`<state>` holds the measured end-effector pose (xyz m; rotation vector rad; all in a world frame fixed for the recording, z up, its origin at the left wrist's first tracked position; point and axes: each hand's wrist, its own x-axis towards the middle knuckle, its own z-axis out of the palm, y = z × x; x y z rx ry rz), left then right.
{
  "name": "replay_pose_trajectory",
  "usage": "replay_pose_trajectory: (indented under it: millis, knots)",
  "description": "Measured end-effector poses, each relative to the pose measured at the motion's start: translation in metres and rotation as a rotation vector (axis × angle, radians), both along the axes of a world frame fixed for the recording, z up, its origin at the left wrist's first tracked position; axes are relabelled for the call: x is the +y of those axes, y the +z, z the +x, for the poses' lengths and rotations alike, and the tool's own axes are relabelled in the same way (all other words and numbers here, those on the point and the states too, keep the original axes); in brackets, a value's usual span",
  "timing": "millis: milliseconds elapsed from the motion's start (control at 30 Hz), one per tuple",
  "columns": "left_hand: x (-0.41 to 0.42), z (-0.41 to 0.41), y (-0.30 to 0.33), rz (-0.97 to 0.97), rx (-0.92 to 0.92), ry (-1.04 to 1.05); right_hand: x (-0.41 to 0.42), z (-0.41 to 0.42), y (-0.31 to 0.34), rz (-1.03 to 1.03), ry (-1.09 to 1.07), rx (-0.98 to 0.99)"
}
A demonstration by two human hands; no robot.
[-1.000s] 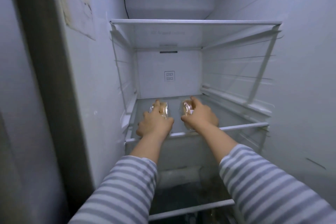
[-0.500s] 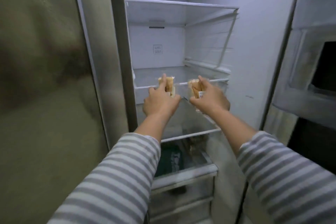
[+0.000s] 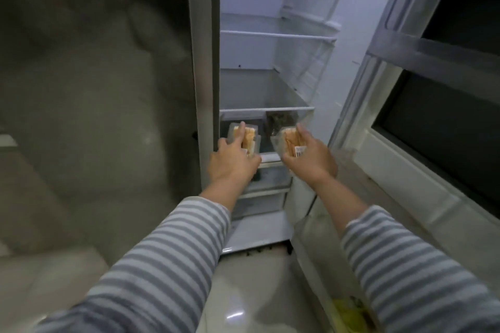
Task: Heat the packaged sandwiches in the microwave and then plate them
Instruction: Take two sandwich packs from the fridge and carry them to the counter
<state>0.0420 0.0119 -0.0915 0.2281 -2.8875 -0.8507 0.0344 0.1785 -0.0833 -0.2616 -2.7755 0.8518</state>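
Two packaged sandwiches, one per hand: the left sandwich (image 3: 244,138) is gripped by the left hand (image 3: 232,162), fingers curled round its wrapper, and the right sandwich (image 3: 290,143), with a small label, is held likewise by the right hand (image 3: 308,159). Both are in open air in front of the fridge (image 3: 259,89), just apart from each other. Two bare shelves (image 3: 276,35) show above them; the open door (image 3: 433,116) stands right. Half a second ago the sandwiches were level with the upper shelf's edge; now they seem further out, though the picture is blurred.
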Motion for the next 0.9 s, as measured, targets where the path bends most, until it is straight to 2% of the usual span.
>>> replay_pose_trajectory:
  millis: [33, 200, 433, 667, 900]
  knots:
    - [-0.006, 0.034, -0.003, 0.007, -0.042, 0.055, -0.006, 0.023, -0.005, 0.032, 0.073, -0.044]
    - [-0.019, 0.090, -0.024, 0.020, -0.090, 0.172, -0.026, 0.061, -0.024, 0.046, 0.170, -0.039]
    - [-0.064, 0.190, -0.030, 0.058, -0.071, 0.506, -0.081, 0.116, -0.036, 0.069, 0.460, -0.077]
    - [-0.141, 0.273, -0.032, 0.056, 0.001, 0.751, -0.173, 0.170, -0.036, 0.090, 0.694, -0.077]
    - [-0.244, 0.333, -0.012, -0.011, 0.067, 0.900, -0.297, 0.215, -0.014, 0.067, 0.874, -0.019]
